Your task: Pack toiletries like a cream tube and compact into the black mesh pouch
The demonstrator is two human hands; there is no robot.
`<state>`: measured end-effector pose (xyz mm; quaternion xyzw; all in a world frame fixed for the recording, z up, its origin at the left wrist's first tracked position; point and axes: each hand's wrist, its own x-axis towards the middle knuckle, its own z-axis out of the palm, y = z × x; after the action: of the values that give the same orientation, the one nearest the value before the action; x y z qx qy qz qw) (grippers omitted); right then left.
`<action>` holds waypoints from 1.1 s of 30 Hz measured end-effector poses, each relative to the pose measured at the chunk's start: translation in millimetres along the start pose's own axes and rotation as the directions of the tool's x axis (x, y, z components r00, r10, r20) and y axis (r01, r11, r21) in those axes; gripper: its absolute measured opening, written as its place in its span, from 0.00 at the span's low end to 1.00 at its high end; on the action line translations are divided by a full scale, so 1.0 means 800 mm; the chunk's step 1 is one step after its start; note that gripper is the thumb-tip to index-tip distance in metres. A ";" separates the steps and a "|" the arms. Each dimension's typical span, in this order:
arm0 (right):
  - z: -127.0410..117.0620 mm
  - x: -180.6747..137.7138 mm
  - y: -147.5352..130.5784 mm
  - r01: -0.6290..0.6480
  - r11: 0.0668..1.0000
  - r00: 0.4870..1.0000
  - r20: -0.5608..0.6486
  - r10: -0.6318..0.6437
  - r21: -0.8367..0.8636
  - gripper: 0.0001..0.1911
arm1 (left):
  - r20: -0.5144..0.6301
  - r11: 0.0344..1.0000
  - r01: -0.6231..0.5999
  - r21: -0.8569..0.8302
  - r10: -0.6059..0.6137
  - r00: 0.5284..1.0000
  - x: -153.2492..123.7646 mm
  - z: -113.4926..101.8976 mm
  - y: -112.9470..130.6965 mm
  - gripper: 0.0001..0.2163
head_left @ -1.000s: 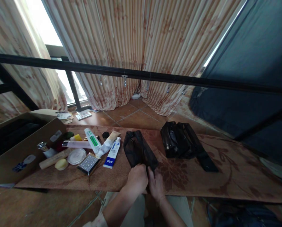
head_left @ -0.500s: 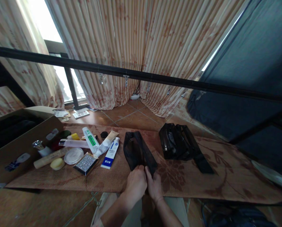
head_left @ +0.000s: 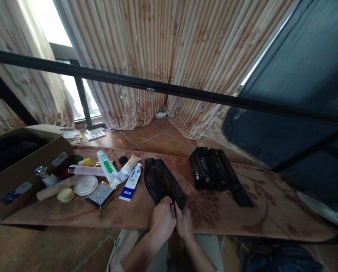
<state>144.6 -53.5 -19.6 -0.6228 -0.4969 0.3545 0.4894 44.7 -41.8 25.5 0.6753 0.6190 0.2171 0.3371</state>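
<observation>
Pinching the near end of a black mesh pouch (head_left: 159,180), the left hand (head_left: 163,220) and right hand (head_left: 184,223) sit pressed side by side, fingers curled shut on its edge. It lies flat on a brown patterned mat (head_left: 242,213), running away from the person. Just to its left rests a blue-and-white tube (head_left: 129,183), then a green-and-white tube (head_left: 106,167), a silver studded compact (head_left: 101,195) and a round white lid (head_left: 85,186), with a cardboard box (head_left: 24,168) at the far left. To the right, apart, sits a glossy black bag (head_left: 210,172).
</observation>
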 end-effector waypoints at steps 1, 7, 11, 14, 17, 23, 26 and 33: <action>0.000 0.000 0.000 0.004 1.000 1.000 -0.006 -0.004 0.002 0.24 | 0.000 1.000 -0.001 0.003 0.001 1.000 0.000 -0.001 0.001 0.07; 0.000 0.000 0.004 -0.022 1.000 1.000 0.001 0.022 0.001 0.23 | 0.026 0.998 -0.006 -0.067 0.008 1.000 0.002 -0.001 -0.001 0.09; -0.001 -0.001 0.002 -0.019 1.000 1.000 -0.004 0.019 -0.014 0.23 | 0.035 0.987 -0.018 -0.157 0.024 0.999 0.006 0.001 -0.008 0.10; -0.002 -0.001 -0.002 -0.003 1.000 1.000 -0.002 0.003 -0.029 0.23 | 0.001 0.974 0.007 -0.227 -0.007 1.000 0.009 0.004 -0.011 0.10; -0.002 -0.001 -0.003 0.010 0.999 1.000 0.008 -0.010 -0.042 0.22 | -0.035 0.963 0.014 -0.271 -0.024 0.999 0.008 0.008 -0.012 0.09; -0.002 0.000 0.002 0.002 0.999 1.000 0.009 -0.002 -0.037 0.22 | -0.056 0.971 -0.009 -0.240 -0.005 0.998 0.004 0.014 -0.010 0.08; -0.001 0.000 0.004 -0.043 0.999 0.999 0.013 0.044 -0.032 0.24 | -0.038 0.983 -0.004 -0.183 -0.003 0.999 0.002 0.013 -0.008 0.08; -0.001 -0.001 0.003 -0.045 0.999 0.999 0.011 0.045 -0.030 0.21 | 0.076 0.995 0.043 -0.089 -0.036 0.996 0.006 -0.002 0.000 0.10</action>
<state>146.2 -54.5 -21.9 -0.6388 -0.4910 0.3617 0.4691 44.3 -36.7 26.3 0.6546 0.6087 0.2131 0.3944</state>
